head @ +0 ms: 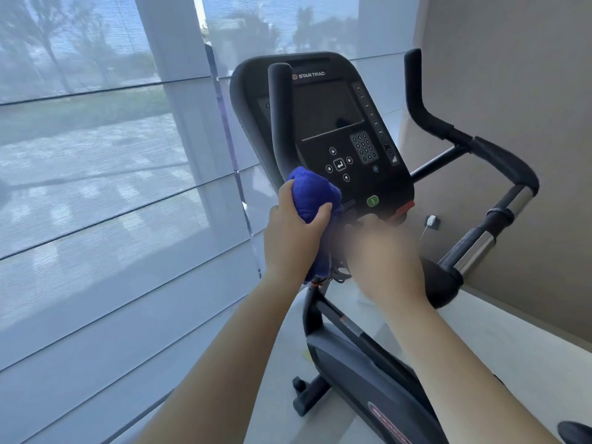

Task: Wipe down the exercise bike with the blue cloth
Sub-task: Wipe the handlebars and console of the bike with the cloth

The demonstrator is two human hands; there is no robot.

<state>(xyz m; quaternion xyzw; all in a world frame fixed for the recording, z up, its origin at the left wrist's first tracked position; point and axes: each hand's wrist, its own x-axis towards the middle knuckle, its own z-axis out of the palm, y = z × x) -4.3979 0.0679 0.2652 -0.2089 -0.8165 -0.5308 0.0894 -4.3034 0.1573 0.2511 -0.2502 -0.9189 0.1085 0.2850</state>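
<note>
Blue cloth [312,195]: bunched round the exercise bike [368,363] handlebar [278,107], left of the console [326,107], clenched by the left hand [293,232], likely for rubbing. Right hand [384,254]: below the console, blurred; grip cannot be told.

Daylight filters through sheer window blinds [96,187] on the left, beside a beige wall [512,75] and pale floor [512,347].

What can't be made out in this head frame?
All in the head view:
- Right hand: motion blur; its grip and what it touches are unclear.
- Left handlebar: lower end hidden by the blue cloth and the left hand gripping it.
- Console button labels: too small to read.
- Bike: rear cut off by the bottom edge.
</note>
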